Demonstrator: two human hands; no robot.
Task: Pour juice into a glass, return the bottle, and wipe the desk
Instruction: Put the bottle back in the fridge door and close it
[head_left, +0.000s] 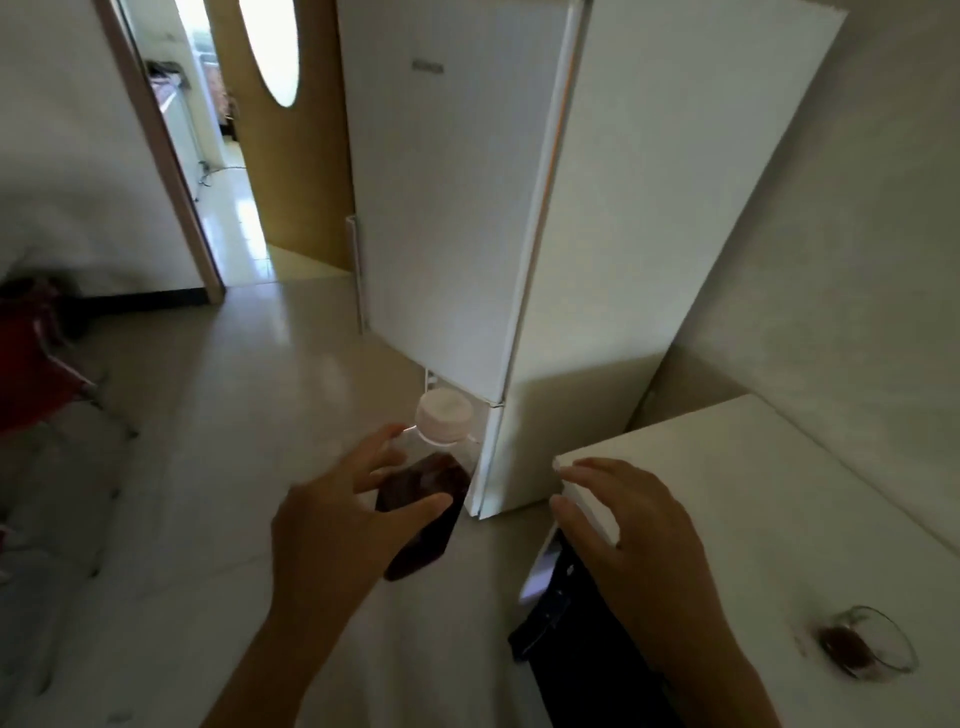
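My left hand (337, 514) grips a clear plastic bottle (426, 483) of dark juice with a white cap, held upright in front of me above the floor. The bottle is partly full. My right hand (634, 525) is spread with fingers apart and rests at the near corner of the white desk (753, 499). A glass (862, 644) with a little dark juice in it stands on the desk at the lower right. A tall white fridge (457, 208) with its doors closed stands straight ahead, just beyond the bottle.
An open doorway (208, 156) with a wooden door lies at the back left. A red chair (36, 358) stands on the pale tiled floor at the left. A dark object (571, 623) sits below the desk edge. The wall runs along the right.
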